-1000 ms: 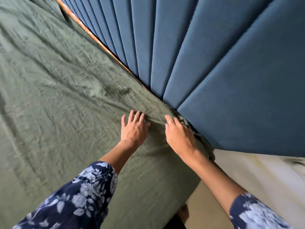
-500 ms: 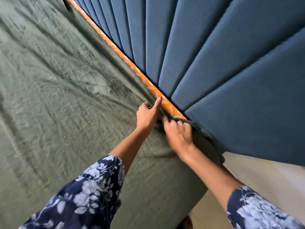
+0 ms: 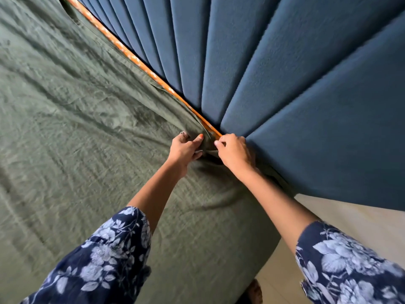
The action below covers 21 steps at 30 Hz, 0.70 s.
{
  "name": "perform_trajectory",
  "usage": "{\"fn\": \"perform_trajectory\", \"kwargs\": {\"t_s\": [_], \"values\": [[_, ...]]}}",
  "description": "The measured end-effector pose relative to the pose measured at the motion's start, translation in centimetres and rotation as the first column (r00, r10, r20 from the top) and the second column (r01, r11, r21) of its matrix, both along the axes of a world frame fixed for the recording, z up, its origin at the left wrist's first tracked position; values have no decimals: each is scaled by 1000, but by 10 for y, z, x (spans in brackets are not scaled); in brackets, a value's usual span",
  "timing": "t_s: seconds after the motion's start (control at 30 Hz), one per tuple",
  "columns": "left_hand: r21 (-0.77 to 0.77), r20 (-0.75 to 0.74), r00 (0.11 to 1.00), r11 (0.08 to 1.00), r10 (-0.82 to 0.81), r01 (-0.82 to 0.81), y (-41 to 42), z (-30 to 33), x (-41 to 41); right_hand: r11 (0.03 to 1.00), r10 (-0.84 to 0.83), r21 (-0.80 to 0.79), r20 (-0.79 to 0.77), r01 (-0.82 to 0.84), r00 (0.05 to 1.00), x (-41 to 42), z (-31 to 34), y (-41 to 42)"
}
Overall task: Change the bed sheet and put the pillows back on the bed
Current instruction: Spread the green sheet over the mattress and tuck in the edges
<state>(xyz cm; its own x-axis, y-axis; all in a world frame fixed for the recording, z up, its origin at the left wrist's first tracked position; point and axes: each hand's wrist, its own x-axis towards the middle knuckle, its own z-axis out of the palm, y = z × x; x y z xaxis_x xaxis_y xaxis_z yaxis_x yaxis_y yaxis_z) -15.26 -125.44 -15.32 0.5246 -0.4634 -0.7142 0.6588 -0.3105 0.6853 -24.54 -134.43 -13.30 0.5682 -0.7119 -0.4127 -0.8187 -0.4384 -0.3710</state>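
Bed sheet [image 3: 87, 132]: olive green, wrinkled, edge bunched at blue headboard [image 3: 306, 95].
Left hand [image 3: 184, 148]: gripping sheet fold.
Right hand [image 3: 235, 153]: pinching sheet edge.

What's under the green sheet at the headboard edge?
An orange patterned strip shows beside the green sheet along the blue headboard. Everything else beneath is covered.

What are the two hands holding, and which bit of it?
Both hold the green bed sheet by its edge next to the blue headboard. The left hand bunches a fold there; the right hand pinches the edge beside it.
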Motion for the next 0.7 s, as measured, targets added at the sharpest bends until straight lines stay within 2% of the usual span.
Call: {"fn": "perform_trajectory", "kwargs": {"t_s": [0.07,0.13,0.17,0.27,0.47,0.7], "values": [[-15,12,1000,1000,-16,16,-1,3,2,995,-92,-36,114,97,989,-1,-6,1],[-35,29,999,999,-41,42,-4,6,4,977,-213,49,199,208,957,1,-8,6],[-44,37,998,998,-52,53,-6,7,5,971,-236,82,189,224,953,1,-10,9],[-42,61,995,996,-76,79,-11,9,10,979,-194,91,108,184,975,0,-7,15],[-14,114,982,988,-150,152,-10,9,13,998,-69,-2,35,69,997,-1,1,6],[-60,286,949,987,-128,152,-17,6,14,985,-173,61,289,162,942,2,4,1]]}}
